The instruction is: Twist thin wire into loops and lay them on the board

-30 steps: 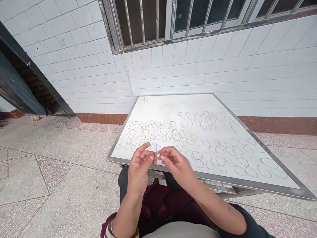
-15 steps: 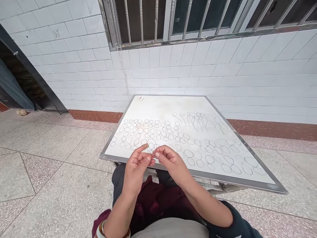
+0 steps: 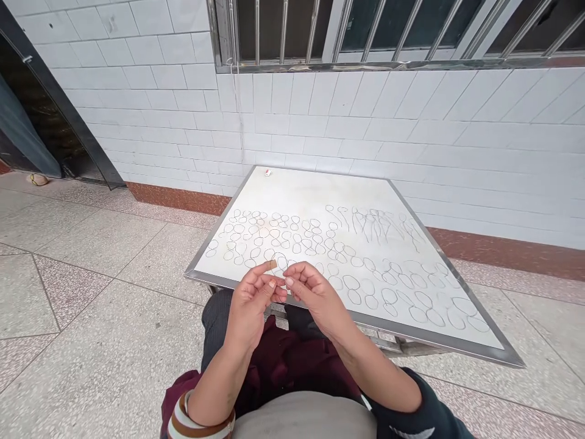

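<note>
Just above the near edge of the white table [image 3: 301, 192], both hands meet fingertip to fingertip. My left hand [image 3: 253, 296] pinches a thin dark wire between thumb and fingers, its index finger raised and wearing a tan wrap at the tip. My right hand [image 3: 315, 292] pinches the same wire from the other side, thumb against index finger. A faint wire loop [image 3: 280, 255] shows above the fingertips; I cannot tell whether it is held or lies behind. Many thin wire loops [image 3: 351, 281] lie in rows on the table, several joined in pairs.
Wire pieces with long loose tails [image 3: 372, 225] lie at the table's back right. A small white and red item [image 3: 268, 173] sits at the far left corner. Behind the table stands a white tiled wall [image 3: 320, 128] with a barred window [image 3: 311, 30].
The camera view has tilted and shifted slightly. Both hands stay together at the wire, with only small finger movements.
</note>
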`<control>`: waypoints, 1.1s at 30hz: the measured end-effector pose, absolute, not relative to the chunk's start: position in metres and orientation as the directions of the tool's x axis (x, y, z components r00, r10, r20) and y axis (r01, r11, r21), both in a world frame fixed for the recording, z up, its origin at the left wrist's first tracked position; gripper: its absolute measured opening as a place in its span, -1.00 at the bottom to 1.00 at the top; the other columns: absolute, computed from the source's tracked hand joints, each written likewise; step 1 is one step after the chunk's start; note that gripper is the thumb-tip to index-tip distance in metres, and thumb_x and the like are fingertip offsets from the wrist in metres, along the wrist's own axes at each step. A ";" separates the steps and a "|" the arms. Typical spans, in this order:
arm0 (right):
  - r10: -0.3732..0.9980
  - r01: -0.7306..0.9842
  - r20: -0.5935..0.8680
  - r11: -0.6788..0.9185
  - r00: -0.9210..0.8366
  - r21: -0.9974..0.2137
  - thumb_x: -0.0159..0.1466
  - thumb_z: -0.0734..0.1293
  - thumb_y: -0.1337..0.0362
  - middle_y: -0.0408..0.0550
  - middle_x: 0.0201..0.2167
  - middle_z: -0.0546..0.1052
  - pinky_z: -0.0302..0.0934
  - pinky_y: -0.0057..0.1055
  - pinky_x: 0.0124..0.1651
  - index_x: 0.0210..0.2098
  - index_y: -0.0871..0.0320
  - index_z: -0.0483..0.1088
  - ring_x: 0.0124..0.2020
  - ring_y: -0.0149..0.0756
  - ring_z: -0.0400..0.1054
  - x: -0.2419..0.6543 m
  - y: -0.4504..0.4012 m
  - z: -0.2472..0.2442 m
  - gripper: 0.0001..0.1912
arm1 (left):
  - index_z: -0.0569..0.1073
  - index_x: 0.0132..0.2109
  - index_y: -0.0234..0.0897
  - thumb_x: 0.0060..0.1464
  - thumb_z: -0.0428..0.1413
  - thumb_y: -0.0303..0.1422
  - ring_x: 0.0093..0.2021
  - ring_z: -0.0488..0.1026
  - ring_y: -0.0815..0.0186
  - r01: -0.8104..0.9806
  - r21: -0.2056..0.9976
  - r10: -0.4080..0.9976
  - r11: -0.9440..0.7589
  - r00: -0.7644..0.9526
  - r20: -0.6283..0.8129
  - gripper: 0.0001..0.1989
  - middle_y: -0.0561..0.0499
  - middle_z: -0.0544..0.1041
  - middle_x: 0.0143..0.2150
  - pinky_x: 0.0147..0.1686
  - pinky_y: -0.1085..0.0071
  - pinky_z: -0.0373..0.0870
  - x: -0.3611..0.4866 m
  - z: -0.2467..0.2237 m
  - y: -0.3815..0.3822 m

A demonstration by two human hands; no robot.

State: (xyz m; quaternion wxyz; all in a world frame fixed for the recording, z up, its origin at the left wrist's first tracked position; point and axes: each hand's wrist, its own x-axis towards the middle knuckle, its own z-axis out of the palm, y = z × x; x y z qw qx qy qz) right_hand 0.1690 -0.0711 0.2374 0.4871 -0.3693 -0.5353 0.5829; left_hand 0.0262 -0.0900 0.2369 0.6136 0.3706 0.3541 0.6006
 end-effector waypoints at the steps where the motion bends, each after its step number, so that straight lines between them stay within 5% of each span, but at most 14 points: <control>1: 0.963 -0.175 0.087 0.042 -0.255 -0.984 0.27 0.35 0.16 -0.20 -0.37 0.38 0.13 -0.44 -0.29 -0.24 0.05 0.37 -0.39 -0.42 0.20 0.169 -0.071 0.237 -0.87 | 0.46 0.03 -0.26 0.11 0.18 -0.35 -0.38 0.47 0.42 -0.475 0.880 1.000 0.005 0.026 0.008 -0.68 0.02 0.55 -0.31 -0.29 0.46 0.40 0.026 0.236 -0.090; 8: 0.948 -0.240 0.025 -0.055 -0.319 -0.969 0.21 0.40 0.10 -0.24 -0.49 0.37 0.06 -0.46 -0.38 -0.28 0.07 0.32 -0.45 -0.42 0.19 0.164 -0.068 0.231 -0.77 | 0.49 0.00 -0.25 0.00 0.28 -0.37 -0.37 0.42 0.43 -0.438 0.899 0.999 -0.001 -0.040 -0.018 -0.62 0.05 0.52 -0.33 -0.40 0.52 0.34 0.027 0.232 -0.088; 14: 0.926 -0.351 -0.082 -0.220 -0.368 -0.910 0.13 0.46 0.07 -0.25 -0.50 0.38 0.03 -0.48 -0.43 -0.30 0.10 0.31 -0.52 -0.47 0.13 0.161 -0.069 0.228 -0.68 | 0.47 0.04 -0.23 0.02 0.26 -0.39 -0.32 0.44 0.43 -0.441 0.896 0.998 -0.050 -0.047 0.033 -0.61 0.07 0.52 -0.31 -0.18 0.44 0.36 0.028 0.226 -0.088; 26: 0.882 -0.454 -0.093 -0.325 -0.463 -0.830 0.17 0.44 0.06 -0.20 -0.45 0.38 0.06 -0.51 -0.42 -0.33 0.13 0.32 -0.50 -0.49 0.14 0.158 -0.074 0.221 -0.69 | 0.10 0.33 -0.07 0.03 0.24 -0.44 -0.48 0.36 0.46 -0.587 0.806 0.995 -0.076 -0.093 0.025 -0.23 0.16 0.48 -0.35 -0.39 0.45 0.39 0.040 0.235 -0.097; 30: 0.898 -0.422 -0.061 -0.264 -0.436 -0.867 0.25 0.33 -0.04 -0.15 -0.38 0.41 0.12 -0.48 -0.38 -0.33 0.11 0.34 -0.44 -0.44 0.22 0.159 -0.076 0.222 -0.67 | 0.07 0.33 -0.05 0.05 0.23 -0.45 -0.40 0.40 0.44 -0.528 0.835 0.980 -0.153 -0.192 0.058 -0.23 0.15 0.46 -0.36 -0.27 0.43 0.41 0.040 0.233 -0.098; 33: 0.939 -0.295 0.042 -0.065 -0.342 -0.953 0.31 0.21 -0.11 -0.10 -0.34 0.43 0.18 -0.41 -0.32 -0.29 0.10 0.38 -0.40 -0.38 0.26 0.161 -0.076 0.220 -0.60 | 0.12 0.32 -0.10 0.05 0.23 -0.45 -0.30 0.43 0.43 -0.455 0.867 0.960 -0.205 -0.264 0.089 -0.26 0.13 0.47 -0.35 -0.13 0.42 0.37 0.037 0.232 -0.098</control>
